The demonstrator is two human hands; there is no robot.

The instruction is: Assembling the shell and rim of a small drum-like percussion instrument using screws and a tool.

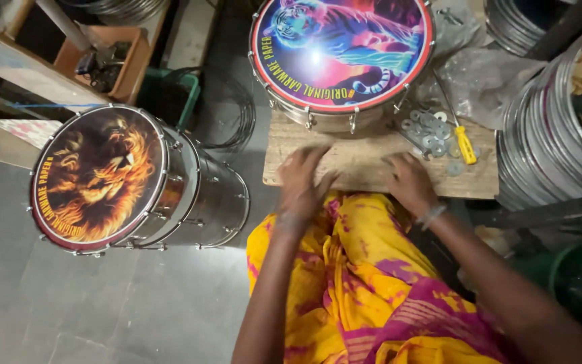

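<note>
I see left hand, right hand flat, empty on desk | drum: rigid, bulky; I judge grip at metal rim.

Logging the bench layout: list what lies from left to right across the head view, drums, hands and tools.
Lion-print drum lying on its side → left hand on the wooden board → tiger-print drum, set farther back → right hand → pile of washers → yellow-handled screwdriver → stack of metal rings.

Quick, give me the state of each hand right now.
Left hand: open, palm down on the wooden board, holding nothing.
Right hand: open, resting on the board, holding nothing; the yellow-handled screwdriver lies apart from it.
</note>
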